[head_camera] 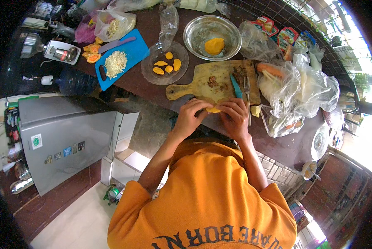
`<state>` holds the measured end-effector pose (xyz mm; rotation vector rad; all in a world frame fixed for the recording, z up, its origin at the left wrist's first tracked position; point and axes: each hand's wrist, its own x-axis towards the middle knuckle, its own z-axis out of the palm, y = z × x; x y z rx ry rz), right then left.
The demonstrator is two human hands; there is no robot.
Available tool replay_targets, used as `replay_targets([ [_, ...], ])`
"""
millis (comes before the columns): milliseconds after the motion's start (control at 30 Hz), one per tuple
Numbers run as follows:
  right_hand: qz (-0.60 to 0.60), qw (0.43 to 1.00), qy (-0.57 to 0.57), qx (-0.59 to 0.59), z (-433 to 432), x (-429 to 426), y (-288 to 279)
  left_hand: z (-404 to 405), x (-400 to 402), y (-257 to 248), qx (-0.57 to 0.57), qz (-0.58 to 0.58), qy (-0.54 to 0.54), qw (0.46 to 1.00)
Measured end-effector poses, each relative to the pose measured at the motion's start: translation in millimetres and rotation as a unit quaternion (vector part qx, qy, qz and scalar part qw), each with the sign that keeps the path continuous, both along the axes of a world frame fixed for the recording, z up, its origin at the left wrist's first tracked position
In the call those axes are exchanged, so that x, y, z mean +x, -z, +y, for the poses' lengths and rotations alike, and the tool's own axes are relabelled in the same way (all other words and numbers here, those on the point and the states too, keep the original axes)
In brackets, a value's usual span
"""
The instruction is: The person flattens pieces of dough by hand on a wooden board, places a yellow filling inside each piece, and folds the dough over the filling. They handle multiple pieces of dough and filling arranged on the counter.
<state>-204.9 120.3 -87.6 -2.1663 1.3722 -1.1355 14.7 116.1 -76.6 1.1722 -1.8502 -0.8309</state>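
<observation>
Between my left hand (191, 115) and my right hand (235, 115) is a small yellow dough piece (213, 110), pinched by the fingers of both. They hold it just off the near edge of a wooden cutting board (201, 74). On that board are a brown crumbly filling (213, 82), a teal-handled knife (235, 86) and a metal fork (247, 88). Farther off, a steel bowl (192, 37) contains a larger yellow dough lump (214, 46). Several shaped yellow pieces (177, 64) lie on a clear glass plate (148, 70).
A blue cutting board (137, 43) at left bears chopped white food (115, 63) and a purple-handled knife (117, 44). Plastic bags of vegetables (298, 84) crowd the right side, near seasoning packets (287, 37). A grey refrigerator (70, 133) stands left of the table.
</observation>
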Motion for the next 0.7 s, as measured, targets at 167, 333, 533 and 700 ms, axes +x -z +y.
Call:
replay_targets([
  [167, -0.013, 0.999, -0.009, -0.038, -3, 1, 2, 0, 4, 7, -0.079, -0.009, -0.018, 0.997],
  [333, 0.027, 0.998, -0.043, -0.039, -6, 2, -2, 0, 4, 7, -0.087, 0.0, -0.031, 0.996],
  [533, 0.122, 0.991, -0.058, -0.019, -5, 3, 1, -13, 16, 9, -0.152, -0.115, 0.015, 0.982],
  [700, 0.161, 0.984, -0.076, 0.028, 7, -4, -1, 4, 25, 16, -0.152, -0.188, 0.015, 0.97],
])
